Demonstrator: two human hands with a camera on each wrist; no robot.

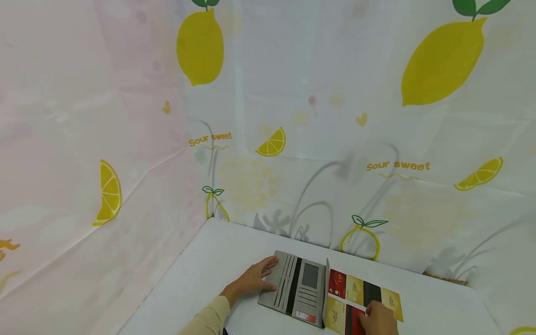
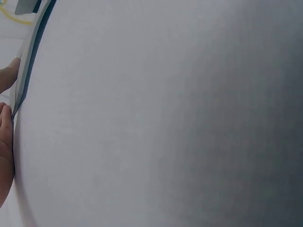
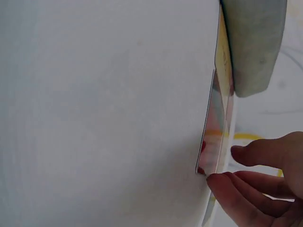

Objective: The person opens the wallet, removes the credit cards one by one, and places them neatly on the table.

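A grey wallet [image 1: 307,291] lies unfolded on the white table, showing card slots, a clear window and a black band. My left hand [image 1: 253,279] rests at its left side, thumb on the wallet and fingers extended along its edge. The left wrist view shows this hand [image 2: 5,137] only at the left border. My right hand [image 1: 380,318] is over a red card [image 1: 355,320] with a dark stripe. In the right wrist view, the right hand [image 3: 265,184] has a fingertip near the card's corner, its thumb apart from the finger. Part of the card is hidden.
Right of the wallet lie a red VIP card [image 1: 337,283], a black card [image 1: 371,293] and several gold cards [image 1: 335,314]. A grey wallet flap [image 1: 326,293] stands up beside them. Behind the table [image 1: 234,242] hangs a lemon-print sheet [image 1: 293,186].
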